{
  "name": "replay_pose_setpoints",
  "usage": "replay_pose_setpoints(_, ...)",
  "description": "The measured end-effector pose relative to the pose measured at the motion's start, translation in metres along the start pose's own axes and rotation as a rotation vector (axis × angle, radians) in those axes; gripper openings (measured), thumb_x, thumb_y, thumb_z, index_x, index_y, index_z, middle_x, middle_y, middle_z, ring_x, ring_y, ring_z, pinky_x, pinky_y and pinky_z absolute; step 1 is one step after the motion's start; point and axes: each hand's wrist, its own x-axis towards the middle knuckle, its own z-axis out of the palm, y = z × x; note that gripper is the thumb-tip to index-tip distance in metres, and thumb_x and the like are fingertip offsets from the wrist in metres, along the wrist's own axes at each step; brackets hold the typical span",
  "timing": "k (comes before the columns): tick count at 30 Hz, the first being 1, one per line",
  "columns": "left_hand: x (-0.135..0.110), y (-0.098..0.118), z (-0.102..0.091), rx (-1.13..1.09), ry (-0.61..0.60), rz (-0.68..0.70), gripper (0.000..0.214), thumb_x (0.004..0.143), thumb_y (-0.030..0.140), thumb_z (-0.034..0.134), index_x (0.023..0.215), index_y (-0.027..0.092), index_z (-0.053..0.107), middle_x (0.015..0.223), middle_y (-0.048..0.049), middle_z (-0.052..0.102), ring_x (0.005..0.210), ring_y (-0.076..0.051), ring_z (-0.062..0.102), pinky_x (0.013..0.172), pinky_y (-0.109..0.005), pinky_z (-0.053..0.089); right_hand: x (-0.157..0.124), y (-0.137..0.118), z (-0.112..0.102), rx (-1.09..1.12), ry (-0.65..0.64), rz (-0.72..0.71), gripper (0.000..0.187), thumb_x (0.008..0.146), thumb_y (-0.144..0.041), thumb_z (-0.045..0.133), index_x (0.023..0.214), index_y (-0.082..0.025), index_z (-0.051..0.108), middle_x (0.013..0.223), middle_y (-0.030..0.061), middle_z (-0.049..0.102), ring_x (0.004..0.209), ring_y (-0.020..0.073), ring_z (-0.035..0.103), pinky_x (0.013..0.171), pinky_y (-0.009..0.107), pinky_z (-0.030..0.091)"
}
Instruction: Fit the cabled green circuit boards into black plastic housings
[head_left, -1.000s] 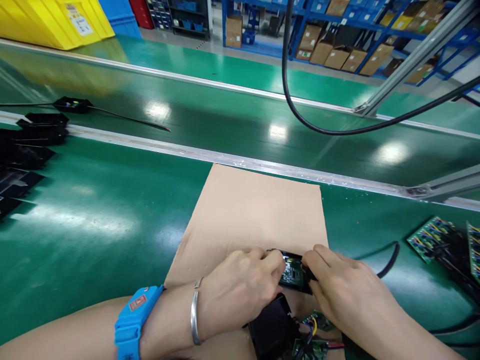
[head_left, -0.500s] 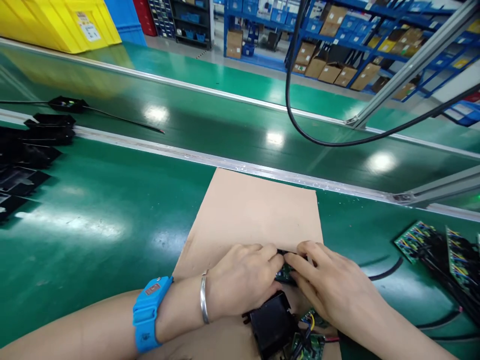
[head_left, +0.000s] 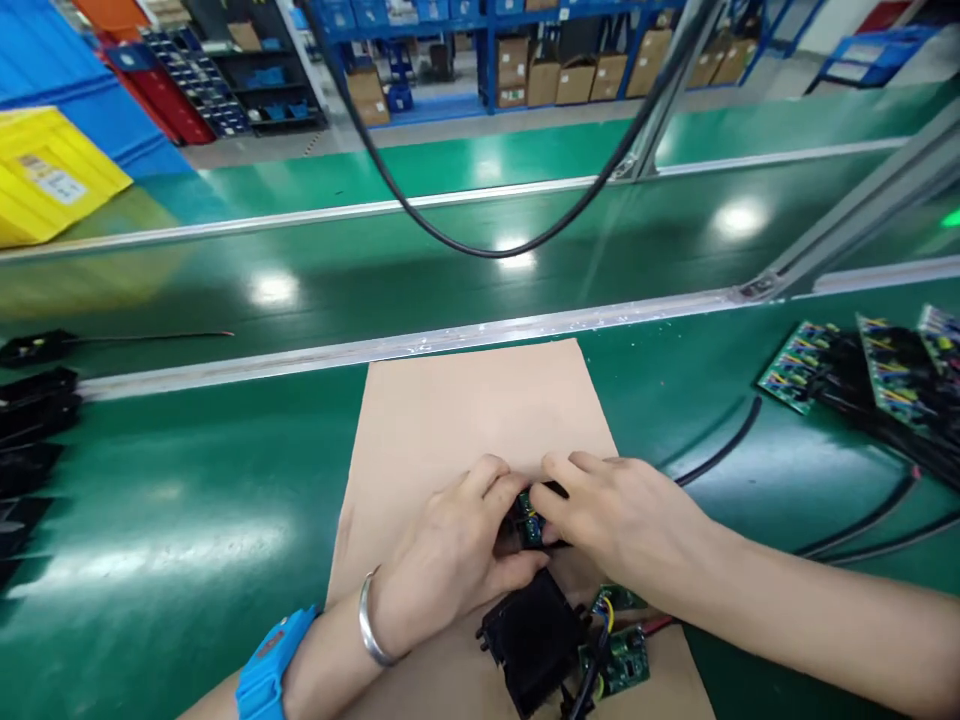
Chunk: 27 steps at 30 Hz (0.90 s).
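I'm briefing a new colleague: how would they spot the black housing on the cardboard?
On the green bench, find the tan cardboard sheet. On it, below and to the right of the left hand in the picture, lies the black housing. Its boxy black body sets it apart from the flat green circuit boards beside it.

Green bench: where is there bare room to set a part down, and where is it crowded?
Free: the bench between the black parts and the cardboard, beyond the blue strap; also the cardboard's far half, between the hands and the rail. Crowded: the cardboard's near end, with the black case and small boards, and the bench's right side, with wired boards and cables.
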Motion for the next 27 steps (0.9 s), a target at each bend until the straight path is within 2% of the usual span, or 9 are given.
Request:
replay_pose_setpoints(6,-0.004,0.002,-0.011,-0.052,-0.053,-0.011,0.057,0.080,0.032,0.073,0.128,0.024,0.044,0.118,-0.0060,0.051,0.102,-0.022,0.056,0.087,-0.037,0.050,0.000,-0.003,0.004,0.030,0.064,0.023,0.005,0.084,-0.013,0.062,0.088,-0.017,0.061,0.086,0.0050,0.057,0.069,0.0193,0.056,0.049,0.031,0.037)
replay_pose_setpoints(9,-0.009,0.002,-0.023,-0.058,-0.095,-0.111,0.058,0.080,0.028,0.072,0.129,0.022,0.041,0.105,-0.0034,0.059,0.091,-0.020,0.058,0.077,-0.033,0.049,0.001,-0.001,0.009,0.016,0.118,-0.020,0.004,0.085,-0.013,0.061,0.083,-0.017,0.061,0.085,0.0063,0.056,0.077,0.0208,0.054,0.053,0.032,0.039)
replay_pose_setpoints(12,-0.009,-0.002,-0.032,-0.079,-0.210,-0.236,0.013,0.089,0.024,0.057,0.101,0.021,0.056,0.076,0.0030,0.059,0.068,-0.015,0.055,0.060,-0.026,0.043,0.002,0.003,0.013,0.049,0.187,-0.073,0.008,0.084,-0.017,0.066,0.077,-0.017,0.061,0.084,0.0052,0.055,0.084,0.0217,0.052,0.060,0.032,0.042)
replay_pose_setpoints(13,-0.008,-0.003,-0.033,-0.117,-0.260,-0.255,0.007,0.091,0.025,0.052,0.088,0.020,0.057,0.068,0.0040,0.056,0.062,-0.013,0.051,0.055,-0.024,0.039,0.003,0.004,0.015,0.068,0.202,-0.078,0.010,0.083,-0.019,0.067,0.076,-0.018,0.061,0.083,0.0045,0.055,0.084,0.0215,0.051,0.061,0.033,0.042)
replay_pose_setpoints(15,-0.005,-0.004,-0.033,-0.242,-0.315,-0.270,0.021,0.093,0.029,0.049,0.076,0.019,0.055,0.062,0.0049,0.050,0.055,-0.011,0.045,0.050,-0.022,0.034,0.004,0.006,0.018,0.103,0.209,-0.076,0.012,0.082,-0.021,0.070,0.075,-0.018,0.061,0.081,0.0036,0.054,0.082,0.0210,0.051,0.062,0.033,0.041)
replay_pose_setpoints(18,-0.002,0.001,-0.029,-0.289,-0.182,-0.215,0.015,0.090,0.026,0.052,0.078,0.019,0.058,0.065,0.0038,0.054,0.057,-0.011,0.047,0.051,-0.022,0.035,0.004,0.007,0.022,0.131,0.208,-0.074,0.013,0.080,-0.019,0.072,0.075,-0.018,0.060,0.081,0.0032,0.055,0.081,0.0204,0.051,0.061,0.033,0.040)
replay_pose_setpoints(23,-0.008,0.008,-0.013,0.188,0.207,0.160,0.016,0.088,0.010,0.047,0.088,0.018,0.061,0.072,-0.0003,0.054,0.064,-0.014,0.048,0.056,-0.027,0.036,0.002,0.008,0.025,0.165,0.233,-0.074,0.012,0.080,-0.017,0.070,0.080,-0.019,0.058,0.085,0.0028,0.054,0.082,0.0202,0.050,0.063,0.033,0.038)
replay_pose_setpoints(25,-0.012,0.005,-0.005,0.338,0.270,0.253,0.019,0.088,0.006,0.044,0.080,0.016,0.058,0.068,-0.0006,0.049,0.060,-0.015,0.043,0.053,-0.029,0.033,-0.001,0.008,0.023,0.191,0.235,-0.078,0.010,0.083,-0.016,0.065,0.087,-0.021,0.057,0.086,0.0019,0.053,0.080,0.0196,0.049,0.062,0.032,0.036)
replay_pose_setpoints(27,-0.015,0.002,0.000,0.436,0.267,0.272,0.023,0.088,0.004,0.043,0.073,0.017,0.054,0.066,-0.0009,0.048,0.059,-0.016,0.040,0.052,-0.031,0.032,-0.003,0.010,0.020,0.194,0.229,-0.096,0.012,0.086,-0.012,0.059,0.092,-0.023,0.057,0.085,0.0018,0.053,0.079,0.0195,0.047,0.061,0.031,0.034)
